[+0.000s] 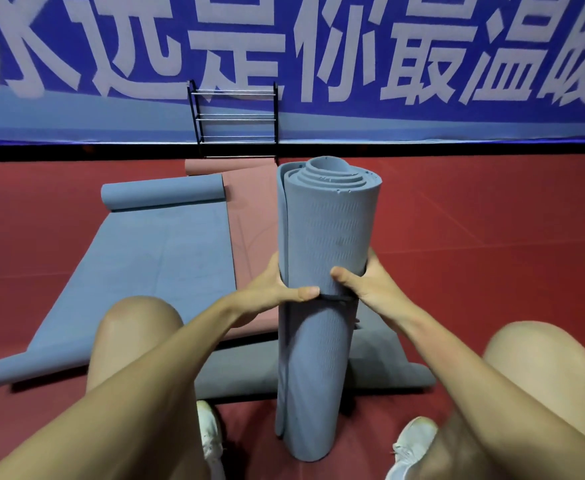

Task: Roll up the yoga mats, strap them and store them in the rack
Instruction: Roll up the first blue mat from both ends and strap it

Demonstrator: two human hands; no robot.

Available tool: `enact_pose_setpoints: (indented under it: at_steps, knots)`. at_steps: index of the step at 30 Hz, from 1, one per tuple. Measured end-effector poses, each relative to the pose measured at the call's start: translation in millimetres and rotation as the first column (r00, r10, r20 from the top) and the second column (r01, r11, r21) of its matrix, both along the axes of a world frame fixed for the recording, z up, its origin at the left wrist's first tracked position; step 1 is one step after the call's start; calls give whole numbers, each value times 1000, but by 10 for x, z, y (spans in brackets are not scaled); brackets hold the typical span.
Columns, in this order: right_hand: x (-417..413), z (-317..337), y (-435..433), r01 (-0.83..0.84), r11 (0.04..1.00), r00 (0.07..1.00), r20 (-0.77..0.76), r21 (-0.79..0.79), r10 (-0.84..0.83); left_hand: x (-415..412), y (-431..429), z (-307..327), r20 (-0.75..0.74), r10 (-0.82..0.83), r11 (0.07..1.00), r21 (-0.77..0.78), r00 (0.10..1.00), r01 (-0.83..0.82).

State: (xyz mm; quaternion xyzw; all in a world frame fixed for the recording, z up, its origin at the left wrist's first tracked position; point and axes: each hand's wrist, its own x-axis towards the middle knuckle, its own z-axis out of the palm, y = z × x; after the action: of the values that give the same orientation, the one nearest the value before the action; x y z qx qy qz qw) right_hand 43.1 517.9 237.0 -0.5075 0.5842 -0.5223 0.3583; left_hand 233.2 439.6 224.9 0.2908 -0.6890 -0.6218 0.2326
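Rolled mat, blue-grey, stands upright on its end on the red floor, straight ahead and close, between the person's bare knees and white shoes. Its top end shows the spiral of layers, and its outer flap runs down the left side.

Left hand grips the roll from the left at about mid-height. The thumb lies flat across the front and the fingers curl round the back, out of sight. Right hand grips the right side at the same height, thumb pressed on the front, fingers wrapped behind. Both hands are clamped on the roll.

A thin black strap crosses the front of the roll just below the two thumbs, running from the left thumb tip to the right palm. Whether it is fastened cannot be told.

Left of the roll, a blue mat lies flat on the floor with its far end curled up. A pink mat lies just beside it on its right, partly hidden by the roll. A grey mat lies crosswise behind the base of the roll.

The rack, black-framed with metal bars, stands well beyond the mats against a blue banner with large white characters. No mat rests on the bars that show.
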Motion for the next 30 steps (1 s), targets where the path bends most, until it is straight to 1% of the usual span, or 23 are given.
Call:
enact_pose_setpoints:
  at_steps: [2, 4, 11, 13, 16, 19, 21, 24, 27, 30]
  knots:
    - [4, -67, -11, 20, 1000, 998, 66, -11, -19, -34, -10, -72, 26, 15, 1000, -14, 1000, -15]
    - [0, -148, 2, 29, 1000, 995, 99, 8, -30, -60, -15, -183, 32, 13, 1000, -17, 999, -13]
    - [-43, -326, -26, 46, 992, 988, 143, 117, -63, -170, -37, -225, -23, -17, 1000, 12, 1000, 18]
    - [-60, -359, -79, 23, 989, 989, 140, 147, -44, -200, -80, -265, -34, -2, 1000, 9, 999, 3]
    - [-125, -404, -180, -6, 980, 988, 150, 201, -25, -279, -157, -281, -32, 41, 999, 25, 999, -40]
    - [-275, -321, -270, -44, 974, 990, 140, 221, 13, -414, -244, -255, -19, 124, 992, 14, 992, -123]
    - [-417, -214, -324, -71, 975, 983, 179, 212, 33, -555, -287, -183, -29, 182, 983, 22, 983, -181]
    - [-655, -4, -432, -35, 986, 970, 244, 162, -6, -810, -344, 45, -73, 290, 957, 21, 954, -289]
    - [-900, 284, -495, 48, 996, 977, 204, 77, -63, -1114, -381, 362, -155, 364, 931, 19, 918, -366]
    - [-1171, 463, -431, 109, 993, 994, 8, 51, -109, -1463, -397, 628, -208, 427, 903, 52, 880, -426]
